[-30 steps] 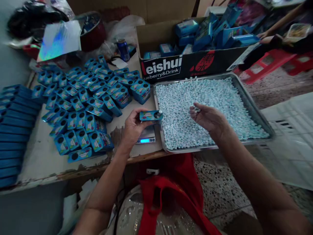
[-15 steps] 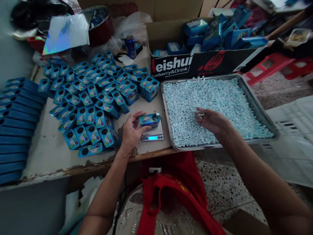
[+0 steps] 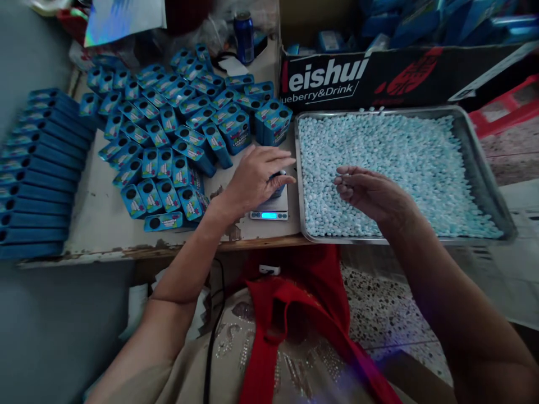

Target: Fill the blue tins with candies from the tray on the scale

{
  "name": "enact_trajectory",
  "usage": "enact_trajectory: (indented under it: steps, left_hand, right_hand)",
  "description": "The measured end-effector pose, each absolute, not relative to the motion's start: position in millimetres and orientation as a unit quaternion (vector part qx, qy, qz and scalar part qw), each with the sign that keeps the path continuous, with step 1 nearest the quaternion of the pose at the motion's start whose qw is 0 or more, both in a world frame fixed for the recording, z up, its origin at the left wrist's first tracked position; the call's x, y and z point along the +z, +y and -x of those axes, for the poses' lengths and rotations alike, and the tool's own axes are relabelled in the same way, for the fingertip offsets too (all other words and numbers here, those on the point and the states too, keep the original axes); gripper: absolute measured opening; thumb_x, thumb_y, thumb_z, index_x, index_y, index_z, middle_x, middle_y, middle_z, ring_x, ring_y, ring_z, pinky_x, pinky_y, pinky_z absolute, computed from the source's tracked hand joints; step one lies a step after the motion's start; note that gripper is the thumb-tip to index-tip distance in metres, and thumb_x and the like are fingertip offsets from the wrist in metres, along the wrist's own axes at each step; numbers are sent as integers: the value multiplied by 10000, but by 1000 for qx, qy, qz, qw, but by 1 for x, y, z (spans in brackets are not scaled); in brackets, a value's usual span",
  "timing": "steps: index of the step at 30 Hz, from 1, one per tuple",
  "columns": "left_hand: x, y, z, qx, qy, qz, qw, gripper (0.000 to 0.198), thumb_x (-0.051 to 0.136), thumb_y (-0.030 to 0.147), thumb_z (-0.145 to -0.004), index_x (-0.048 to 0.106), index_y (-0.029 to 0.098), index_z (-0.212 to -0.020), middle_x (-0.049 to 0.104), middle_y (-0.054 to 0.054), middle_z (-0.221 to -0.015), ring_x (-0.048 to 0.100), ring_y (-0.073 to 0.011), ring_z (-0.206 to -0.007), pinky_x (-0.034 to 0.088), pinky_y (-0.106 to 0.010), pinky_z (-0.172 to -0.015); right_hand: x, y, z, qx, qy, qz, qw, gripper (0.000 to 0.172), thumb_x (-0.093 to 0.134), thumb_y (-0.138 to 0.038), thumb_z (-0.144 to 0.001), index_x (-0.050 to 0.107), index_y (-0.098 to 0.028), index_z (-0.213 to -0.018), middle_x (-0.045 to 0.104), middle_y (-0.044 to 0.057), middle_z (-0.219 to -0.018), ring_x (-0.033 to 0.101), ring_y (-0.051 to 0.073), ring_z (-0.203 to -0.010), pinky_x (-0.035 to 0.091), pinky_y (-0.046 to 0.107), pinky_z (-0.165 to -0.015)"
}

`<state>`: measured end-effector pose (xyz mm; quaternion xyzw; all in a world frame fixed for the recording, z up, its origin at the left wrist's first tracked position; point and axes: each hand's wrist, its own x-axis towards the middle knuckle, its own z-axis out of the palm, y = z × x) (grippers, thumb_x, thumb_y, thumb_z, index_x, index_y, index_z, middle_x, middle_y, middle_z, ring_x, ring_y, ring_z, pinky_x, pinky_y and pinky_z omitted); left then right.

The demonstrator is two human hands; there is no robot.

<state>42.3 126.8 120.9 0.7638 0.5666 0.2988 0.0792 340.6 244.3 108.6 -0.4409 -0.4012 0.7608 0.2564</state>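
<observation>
My left hand [image 3: 256,179] lies palm down over a small blue box [image 3: 278,189] that sits on a little digital scale [image 3: 269,215] with a lit blue display. Its fingers and thumb close round the box and hide most of it. My right hand [image 3: 370,193] hovers over the near left part of a metal tray [image 3: 484,163] filled with pale blue pellets [image 3: 391,140]. The fingers are curled and pinch a few pellets at the tips.
Many small blue boxes [image 3: 168,129] with round holes lie crowded left of the scale. Stacked flat blue cartons [image 3: 37,168] line the table's left edge. A black cardboard carton [image 3: 379,78] stands behind the tray, a blue can [image 3: 244,28] further back. The worn table edge [image 3: 126,247] runs near my lap.
My left hand set the blue box on the scale, let go, then came down over it. My right hand stayed over the tray with pellets. The view tilted downward.
</observation>
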Motion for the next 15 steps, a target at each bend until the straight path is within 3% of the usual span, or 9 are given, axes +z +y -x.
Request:
enact_trajectory:
  steps: [4, 9, 15]
  left_hand:
    - [111, 112, -42, 224, 568, -784, 107, 612, 554, 685, -1179, 723, 244, -1567, 646, -155, -1686, 514, -409, -1663, 301, -738, -1404]
    - [98, 81, -28, 322, 544, -771, 77, 919, 524, 881, -1079, 631, 181, -1664, 579, -225, -1730, 491, -421, -1683, 405, -657, -1394]
    - [110, 64, -14, 463, 613, -640, 26, 503, 667, 653, -1144, 774, 265, -1445, 802, -108, -1443, 741, -312, -1406, 581, -498, -1276]
  right_hand:
    - [102, 238, -358, 755, -388, 461, 257, 174, 842, -134, -799, 809, -199, -957, 763, 15, -851, 671, 74, -680, 598, 118, -624]
    - [104, 237, -362, 724, -434, 482, 235, 168, 893, -188, -826, 814, -243, -964, 770, 25, -853, 678, 124, -700, 614, 199, -613]
    - [128, 240, -324, 717, -544, 409, 149, 291, 988, -403, -896, 749, -244, -847, 693, 17, -715, 546, 119, -575, 486, 234, -501]
